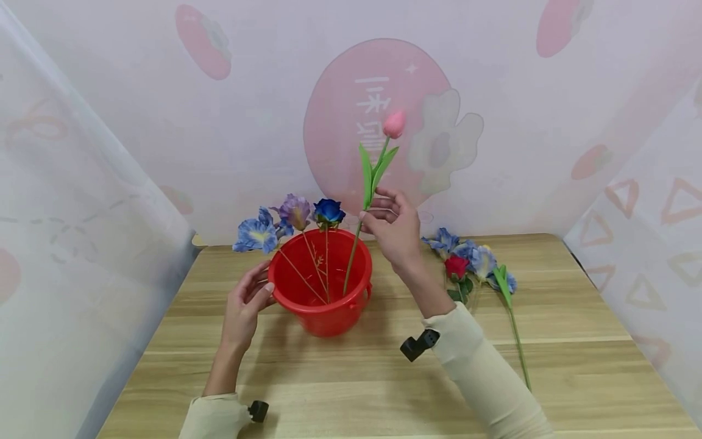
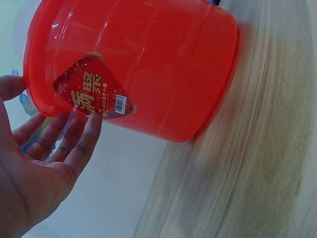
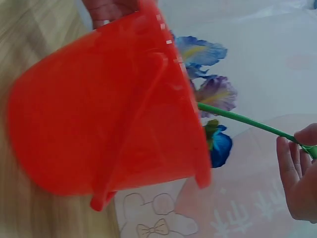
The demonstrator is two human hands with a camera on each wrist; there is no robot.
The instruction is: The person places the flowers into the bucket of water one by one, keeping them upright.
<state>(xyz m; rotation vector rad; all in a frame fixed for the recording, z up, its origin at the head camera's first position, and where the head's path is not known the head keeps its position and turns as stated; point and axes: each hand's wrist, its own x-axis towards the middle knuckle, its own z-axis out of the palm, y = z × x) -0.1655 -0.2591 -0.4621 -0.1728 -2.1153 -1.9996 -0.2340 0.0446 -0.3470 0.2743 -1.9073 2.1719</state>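
Observation:
A red bucket (image 1: 323, 317) stands on the table with a blue iris (image 1: 256, 235), a purple iris (image 1: 295, 211) and a blue rose (image 1: 329, 211) in it. My left hand (image 1: 248, 302) rests against its left side, thumb at the rim and fingers lightly bent along the outer wall, beside a label (image 2: 94, 87). Above the bucket my right hand (image 1: 396, 228) pinches the stem of a pink tulip (image 1: 394, 124) below its leaves. The tulip is upright, leaning slightly right, its lower stem (image 3: 242, 119) inside the bucket.
Right of the bucket lie several blue irises (image 1: 482, 262), a red rose (image 1: 456, 267) and a green stem (image 1: 518, 341) with leaves, its head hidden. Behind the wooden table (image 1: 340, 390) hangs a printed backdrop (image 1: 263, 122); side curtains flank it.

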